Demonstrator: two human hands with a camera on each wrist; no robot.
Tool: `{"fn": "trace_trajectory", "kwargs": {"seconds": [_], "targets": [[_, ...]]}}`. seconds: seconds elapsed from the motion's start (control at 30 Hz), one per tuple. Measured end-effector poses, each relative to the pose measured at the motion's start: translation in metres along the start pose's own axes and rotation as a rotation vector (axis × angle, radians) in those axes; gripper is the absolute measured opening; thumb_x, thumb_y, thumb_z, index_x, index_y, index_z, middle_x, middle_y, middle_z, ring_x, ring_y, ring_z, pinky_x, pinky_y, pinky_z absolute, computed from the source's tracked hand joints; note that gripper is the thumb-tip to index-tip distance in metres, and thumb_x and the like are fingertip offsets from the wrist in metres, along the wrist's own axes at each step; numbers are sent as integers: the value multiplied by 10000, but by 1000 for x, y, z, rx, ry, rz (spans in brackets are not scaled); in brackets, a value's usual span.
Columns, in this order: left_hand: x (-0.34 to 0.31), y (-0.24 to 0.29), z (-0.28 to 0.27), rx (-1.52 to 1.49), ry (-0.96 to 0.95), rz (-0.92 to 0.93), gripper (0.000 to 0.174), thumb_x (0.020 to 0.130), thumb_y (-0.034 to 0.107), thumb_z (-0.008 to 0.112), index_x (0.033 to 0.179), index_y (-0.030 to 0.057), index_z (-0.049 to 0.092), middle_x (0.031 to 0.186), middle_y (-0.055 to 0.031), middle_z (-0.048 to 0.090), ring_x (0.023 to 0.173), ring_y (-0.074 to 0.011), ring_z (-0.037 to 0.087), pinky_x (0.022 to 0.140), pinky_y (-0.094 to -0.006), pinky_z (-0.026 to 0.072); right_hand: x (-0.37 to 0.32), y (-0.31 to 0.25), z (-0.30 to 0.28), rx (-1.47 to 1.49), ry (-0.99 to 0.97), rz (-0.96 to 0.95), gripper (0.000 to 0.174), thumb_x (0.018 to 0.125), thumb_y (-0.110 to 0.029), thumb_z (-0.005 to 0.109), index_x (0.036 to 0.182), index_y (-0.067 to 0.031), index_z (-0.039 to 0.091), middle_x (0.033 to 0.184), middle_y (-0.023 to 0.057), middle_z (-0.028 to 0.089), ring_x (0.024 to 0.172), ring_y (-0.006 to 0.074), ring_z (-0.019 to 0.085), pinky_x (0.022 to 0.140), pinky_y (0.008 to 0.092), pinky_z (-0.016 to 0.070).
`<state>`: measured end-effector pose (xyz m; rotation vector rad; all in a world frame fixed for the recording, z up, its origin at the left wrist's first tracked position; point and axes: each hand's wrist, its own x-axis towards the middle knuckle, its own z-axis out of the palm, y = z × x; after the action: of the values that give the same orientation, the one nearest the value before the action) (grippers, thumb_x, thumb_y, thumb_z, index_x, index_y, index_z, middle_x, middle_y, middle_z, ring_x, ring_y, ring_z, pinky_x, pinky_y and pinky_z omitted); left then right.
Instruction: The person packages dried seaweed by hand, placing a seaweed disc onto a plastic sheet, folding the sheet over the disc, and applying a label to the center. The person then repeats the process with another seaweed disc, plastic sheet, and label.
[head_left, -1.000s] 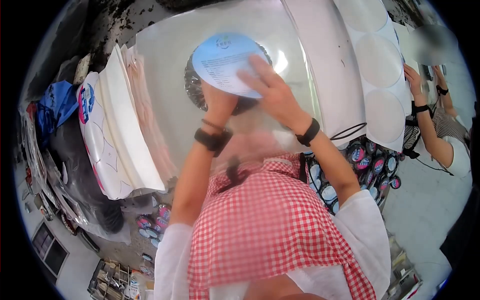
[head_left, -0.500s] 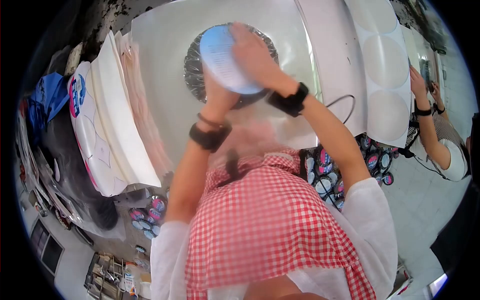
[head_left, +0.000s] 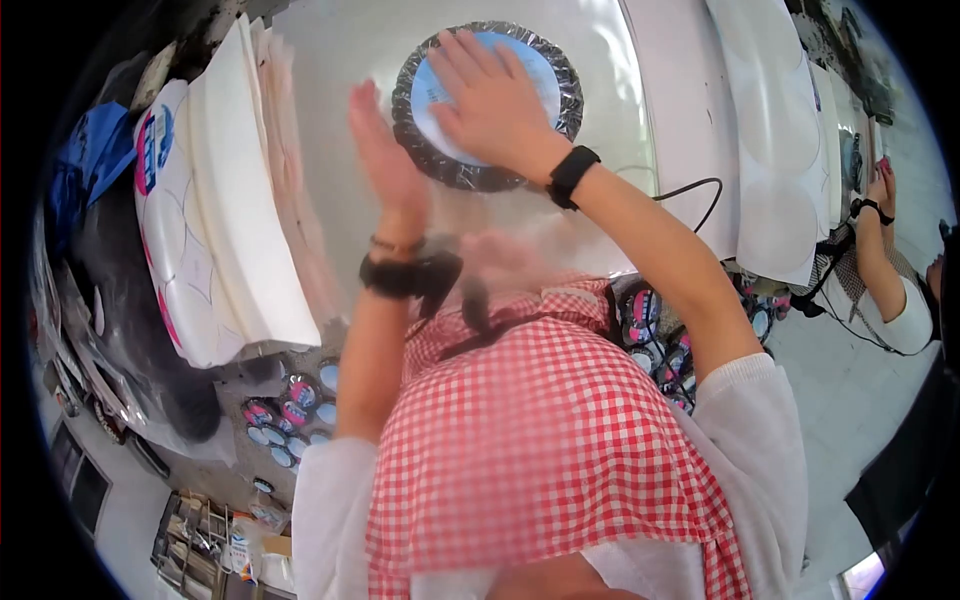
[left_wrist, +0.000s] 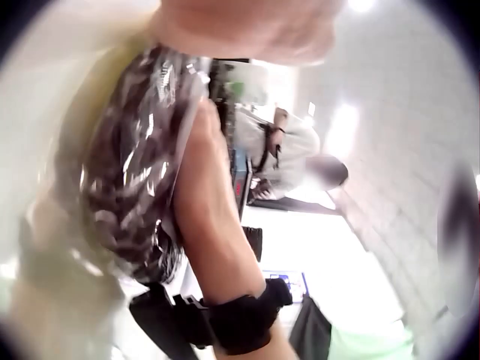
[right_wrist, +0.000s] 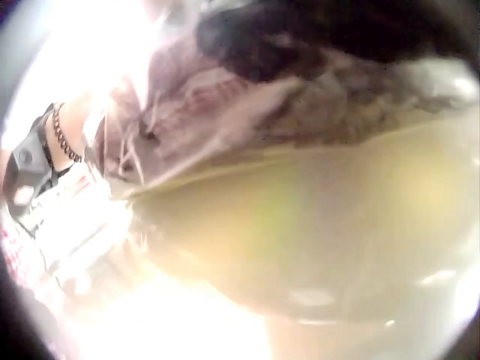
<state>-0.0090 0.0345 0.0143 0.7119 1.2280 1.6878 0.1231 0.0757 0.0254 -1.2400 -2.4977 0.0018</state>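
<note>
A round pack in shiny clear wrap with dark contents [head_left: 487, 178] lies on the glossy table sheet [head_left: 330, 150], a pale blue round label [head_left: 540, 85] on its top. My right hand [head_left: 495, 105] lies flat on the label, fingers spread. Just left of the pack, my left hand [head_left: 388, 160] is raised with straight fingers, apart from the pack and blurred. The left wrist view shows the crinkled side of the pack [left_wrist: 135, 165] with the right hand [left_wrist: 202, 165] against it. In the right wrist view the pack [right_wrist: 195, 112] is blurred.
Stacked white and pink sheets [head_left: 235, 190] and a printed roll [head_left: 170, 220] line the left side. On the right are a sheet of round white stickers [head_left: 775, 130] and a black cable [head_left: 700, 185]. Labelled round packs [head_left: 290, 410] lie below the table; another person [head_left: 880, 270] works at far right.
My left hand has let go of the pack and moved left. The label, earlier tilted over the pack, now lies flat on it under my right hand.
</note>
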Motion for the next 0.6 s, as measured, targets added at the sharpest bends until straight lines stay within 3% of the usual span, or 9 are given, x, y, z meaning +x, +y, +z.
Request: {"fn": "trace_trajectory", "kwargs": {"seconds": [0.1, 0.2, 0.27, 0.3, 0.37, 0.47, 0.5, 0.53, 0.6], "targets": [[1, 9, 3, 21, -22, -36, 572, 1045, 376, 259, 1467, -10, 259, 1525, -165, 293, 1452, -251, 182, 1184, -389, 95, -6, -18, -14, -87, -30, -85, 468, 904, -363, 552, 1333, -175, 535, 1439, 136, 440, 1352, 288, 378, 1103, 497, 288], [10, 2, -15, 85, -57, -22, 561, 1045, 379, 274, 1463, 5, 285, 1522, -154, 303, 1448, -238, 194, 1178, -389, 134, -47, -15, -33, 224, -206, -305, 526, 878, -404, 595, 1340, -161, 528, 1448, 145, 428, 1373, 340, 335, 1109, 503, 277], [5, 16, -25, 206, -1, -21, 545, 1047, 359, 284, 1458, 1, 295, 1515, -143, 314, 1440, -229, 213, 1174, -376, 164, -71, 12, -45, 462, -49, 19, 643, 837, -444, 649, 1348, -80, 508, 1459, 202, 394, 1395, 365, 290, 1130, 494, 241], [-1, 23, -30, 289, -25, 27, 524, 1046, 325, 315, 1468, 15, 290, 1511, -124, 315, 1408, -208, 267, 1163, -371, 197, -85, 30, -43, 61, -100, 202, 681, 832, -445, 665, 1343, -28, 493, 1449, 237, 387, 1385, 374, 303, 1130, 489, 242], [-5, -19, -46, 621, -167, 207, 532, 1023, 312, 385, 1465, 25, 307, 1468, -154, 359, 1342, -238, 359, 1127, -382, 269, -99, 54, -25, -19, -24, 495, 672, 846, -368, 684, 1319, 62, 474, 1418, 291, 393, 1348, 382, 354, 1115, 467, 274], [-31, -20, -10, 796, -466, 220, 570, 954, 327, 536, 1417, 18, 417, 1401, -280, 429, 1305, -373, 425, 1101, -434, 321, -60, 31, -60, 1169, 384, 688, 547, 841, -136, 711, 1285, 88, 483, 1391, 281, 428, 1246, 375, 478, 1034, 428, 399], [-29, 26, -2, 641, -517, 13, 456, 943, 337, 538, 1336, 107, 557, 1348, -281, 486, 1195, -368, 530, 1047, -414, 390, -48, 21, -85, 1137, 422, 631, 536, 818, -105, 726, 1273, 62, 498, 1386, 267, 442, 1219, 373, 505, 1006, 421, 428], [-16, 64, -13, 780, -733, -138, 384, 959, 294, 560, 1287, 102, 608, 1374, -140, 518, 1172, -199, 530, 1003, -328, 400, -45, 20, -94, 972, 415, 468, 534, 795, -97, 743, 1258, 36, 514, 1378, 254, 458, 1196, 379, 524, 983, 424, 450], [11, 134, -37, 925, -477, -141, 286, 930, 224, 617, 1163, 71, 685, 1126, -107, 679, 1005, -130, 610, 890, -288, 476, -40, 20, -105, 504, 405, 53, 537, 748, -105, 779, 1225, -16, 546, 1361, 226, 490, 1156, 399, 554, 943, 439, 487]]}}
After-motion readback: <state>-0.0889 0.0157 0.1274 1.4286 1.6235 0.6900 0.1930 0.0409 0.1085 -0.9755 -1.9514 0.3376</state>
